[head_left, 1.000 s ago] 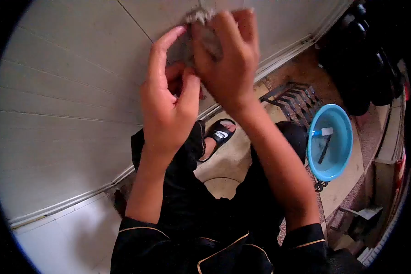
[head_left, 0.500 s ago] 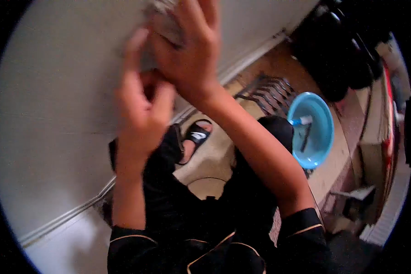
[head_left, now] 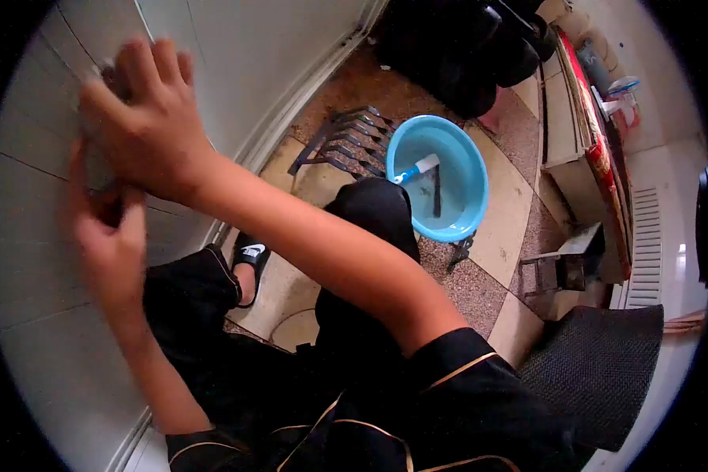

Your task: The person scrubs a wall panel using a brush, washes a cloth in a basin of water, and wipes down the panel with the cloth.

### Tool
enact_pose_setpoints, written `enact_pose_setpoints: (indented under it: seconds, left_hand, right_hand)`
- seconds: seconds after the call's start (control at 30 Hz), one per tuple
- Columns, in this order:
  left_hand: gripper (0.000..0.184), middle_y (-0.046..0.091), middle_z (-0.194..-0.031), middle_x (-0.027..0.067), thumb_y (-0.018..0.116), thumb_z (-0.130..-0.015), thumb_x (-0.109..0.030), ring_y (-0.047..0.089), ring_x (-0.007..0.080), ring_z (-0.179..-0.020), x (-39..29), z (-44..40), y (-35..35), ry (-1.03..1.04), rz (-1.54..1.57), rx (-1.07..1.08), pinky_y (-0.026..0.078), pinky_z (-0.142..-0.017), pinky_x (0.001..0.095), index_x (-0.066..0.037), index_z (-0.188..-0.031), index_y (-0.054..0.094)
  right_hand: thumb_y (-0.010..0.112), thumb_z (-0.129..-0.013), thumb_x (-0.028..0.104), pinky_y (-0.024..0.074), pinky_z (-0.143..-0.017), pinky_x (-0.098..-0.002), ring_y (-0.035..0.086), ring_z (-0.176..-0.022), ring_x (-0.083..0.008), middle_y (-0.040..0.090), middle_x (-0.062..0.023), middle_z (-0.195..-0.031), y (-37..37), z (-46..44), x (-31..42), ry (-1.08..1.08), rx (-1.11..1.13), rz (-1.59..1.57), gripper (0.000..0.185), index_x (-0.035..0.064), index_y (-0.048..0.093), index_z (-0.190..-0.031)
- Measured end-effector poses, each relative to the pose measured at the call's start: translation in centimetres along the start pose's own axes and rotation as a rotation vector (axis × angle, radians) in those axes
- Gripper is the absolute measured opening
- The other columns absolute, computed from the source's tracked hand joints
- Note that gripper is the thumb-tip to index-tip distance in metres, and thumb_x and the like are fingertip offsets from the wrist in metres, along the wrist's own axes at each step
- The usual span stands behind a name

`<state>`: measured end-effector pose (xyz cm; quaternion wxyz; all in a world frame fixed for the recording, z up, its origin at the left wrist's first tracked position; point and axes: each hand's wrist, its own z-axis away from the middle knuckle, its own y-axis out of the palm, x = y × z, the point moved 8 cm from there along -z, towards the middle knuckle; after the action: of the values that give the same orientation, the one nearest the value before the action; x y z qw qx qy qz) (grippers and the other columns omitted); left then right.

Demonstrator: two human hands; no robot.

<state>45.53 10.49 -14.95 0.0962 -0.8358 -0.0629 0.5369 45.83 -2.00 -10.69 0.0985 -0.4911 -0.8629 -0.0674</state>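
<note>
Both hands are at the pale panelled surface [head_left: 35,252] on the left. My right hand [head_left: 151,122] is bent with its fingers curled round a small greyish thing [head_left: 108,72], mostly hidden and too blurred to name. Just below it, my left hand [head_left: 110,236] has its forefinger raised along the surface and its thumb bent up near my right wrist. Motion smears its fingers, and what lies between them cannot be made out.
A light blue basin [head_left: 480,185] holds water, a white-and-blue tool [head_left: 418,168] and a dark strip [head_left: 437,193]. Left of it stands a dark slatted rack [head_left: 354,138]. Black bags [head_left: 440,47] lie beyond. A black woven seat [head_left: 598,366] is at the lower right.
The view has swung to the right, so the basin and rack appear further left and more of the right side shows. Both hands now appear at the far left, still close together at the surface.
</note>
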Motion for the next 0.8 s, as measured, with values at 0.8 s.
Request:
enact_pose_setpoints:
  seconds: [0.8]
  left_hand:
    - [0.055,0.052,-0.062,0.0005,0.051,-0.096,-0.015,0.042,0.0048,-0.049,-1.1,0.6,1.6,-0.068,0.232,0.025,0.033,-0.046,0.0223,-0.004,-0.145,0.03]
  right_hand:
    - [0.063,-0.069,0.016,0.0367,-0.077,-0.0429,0.046,-0.09,-0.0319,0.045,-0.0147,-0.1,-0.5,-0.5,0.1,0.042,0.196,-0.112,0.034,0.0046,0.051,-0.098]
